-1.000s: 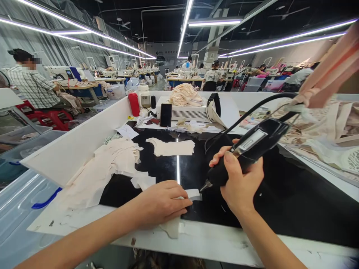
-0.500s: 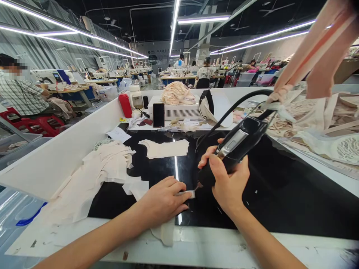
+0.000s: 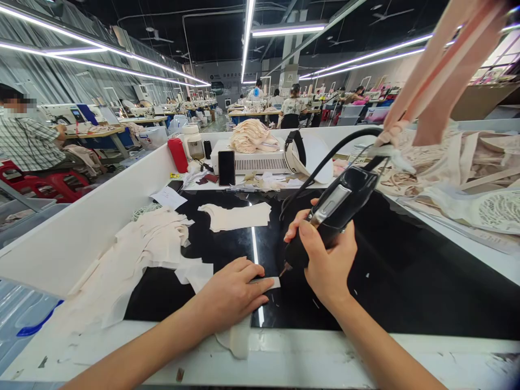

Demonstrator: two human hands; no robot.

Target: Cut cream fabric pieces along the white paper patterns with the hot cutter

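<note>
My right hand point(image 3: 331, 257) is wrapped round a black corded hot knife point(image 3: 335, 200) with a silver plate on its side, tilted with its thin metal tip down. That tip is just beside the pale end of a fabric piece point(image 3: 275, 282) on the black board point(image 3: 406, 281). My left hand point(image 3: 238, 287) presses this piece down, fingers close together and slightly bent, covering most of it; pale cloth point(image 3: 238, 341) hangs out below the hand at the table edge. Another cream fabric piece point(image 3: 235, 216) lies flat farther back.
A heap of cream pieces point(image 3: 150, 244) lies at left against a white side wall point(image 3: 89, 222). Behind are a red case point(image 3: 177, 155), a phone point(image 3: 226, 168) and a white vented box point(image 3: 260, 162). Pink cloth strips point(image 3: 430, 97) hang from the tool's cord; more strips point(image 3: 467, 157) lie at right.
The whole view has shifted slightly, moving things a little to the left. Both hands keep their hold, and the knife tip stays beside the fabric end.
</note>
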